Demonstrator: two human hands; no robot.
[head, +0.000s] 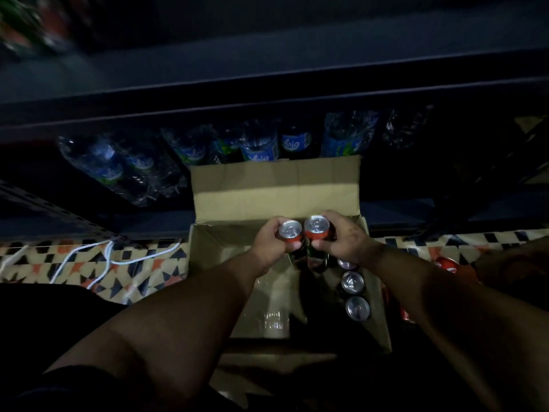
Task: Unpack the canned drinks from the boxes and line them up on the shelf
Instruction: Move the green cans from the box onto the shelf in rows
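1. Head view: both hands are above an open cardboard box [276, 185] standing on a patterned floor [142, 263].
2. The left hand [271, 243] has its fingers curled round a red can [289, 231] — upright, silver top showing.
3. The right hand [344, 237] grips a second red can [316, 227], touching the first.
4. More cans [353, 283] stand in a row along the box's right wall.
5. Behind the box, water bottles [258, 144] lie under a dark shelf [267, 84] — white cords [104, 260] trail on the floor at left.
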